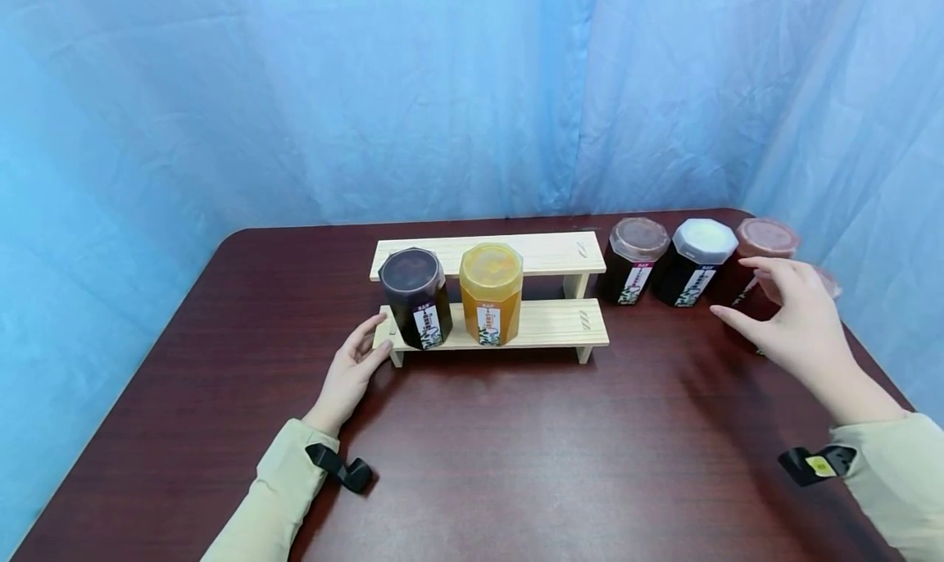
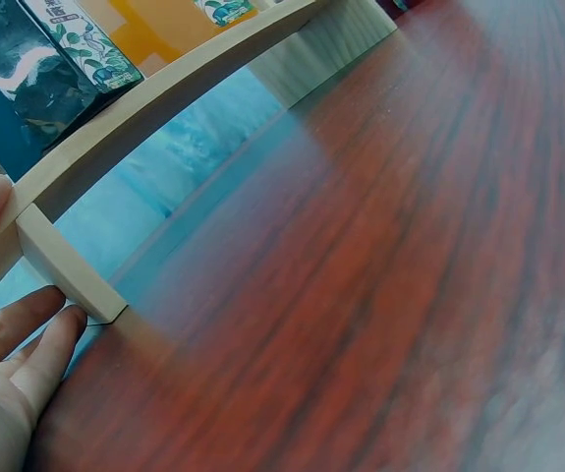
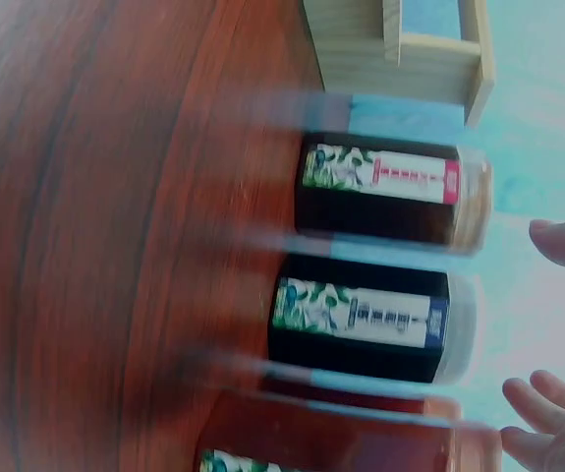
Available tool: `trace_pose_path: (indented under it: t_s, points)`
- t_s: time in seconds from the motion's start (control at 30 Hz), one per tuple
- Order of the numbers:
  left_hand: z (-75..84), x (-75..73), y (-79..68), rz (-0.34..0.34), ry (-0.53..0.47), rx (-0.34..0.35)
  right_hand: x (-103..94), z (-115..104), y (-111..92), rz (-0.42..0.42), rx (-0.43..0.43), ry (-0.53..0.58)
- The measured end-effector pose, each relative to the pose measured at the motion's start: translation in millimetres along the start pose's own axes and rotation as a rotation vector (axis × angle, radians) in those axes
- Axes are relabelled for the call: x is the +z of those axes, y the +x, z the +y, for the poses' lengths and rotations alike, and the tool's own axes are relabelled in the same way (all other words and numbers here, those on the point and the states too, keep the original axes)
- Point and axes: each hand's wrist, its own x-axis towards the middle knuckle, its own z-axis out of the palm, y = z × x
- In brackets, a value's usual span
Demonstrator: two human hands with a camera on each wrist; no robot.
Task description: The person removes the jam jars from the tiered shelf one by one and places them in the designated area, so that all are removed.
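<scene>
Gripping the wooden rack (image 1: 546, 252) by its lower left end: your left hand (image 1: 350, 379). Your right hand (image 1: 804, 328), spread wide and holding nothing, hovers by the reddish jars (image 1: 767, 236). Dark jar (image 1: 407, 301) and yellow jar (image 1: 490, 290) stand on the lower step (image 1: 556, 320); blue curtain (image 1: 413, 103) behind.

head: bright | soft shdws + sheen on tbl (image 1: 516, 464) | R wrist: hazy, slt blur

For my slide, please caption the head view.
Left hand grips wooden rack bearing dark jar and yellow jar; right hand near reddish jar.
</scene>
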Motion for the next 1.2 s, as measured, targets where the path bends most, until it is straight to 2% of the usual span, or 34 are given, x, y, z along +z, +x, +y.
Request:
trace_pose_path:
  t_s: [0.17,0.33,0.5,0.83,1.2]
  points:
    - [0.5,0.0,0.3,-0.005,0.004,0.003,11.8,-5.9,0.3,0.001,-0.066,0.003]
    - [0.2,0.4,0.9,-0.002,0.002,0.027,24.8,-14.1,-2.1,-0.002,-0.096,0.042]
    - [0.6,0.9,0.5,0.001,-0.027,0.04,39.6,-24.1,-4.2,0.005,-0.087,0.092]
    - [-0.4,1.8,-0.7,0.008,-0.055,0.046,67.0,-48.0,-2.4,-0.04,-0.048,0.252]
    - [1.0,2.2,0.1,0.007,-0.044,0.043,87.4,-88.1,10.4,-0.152,-0.087,0.407]
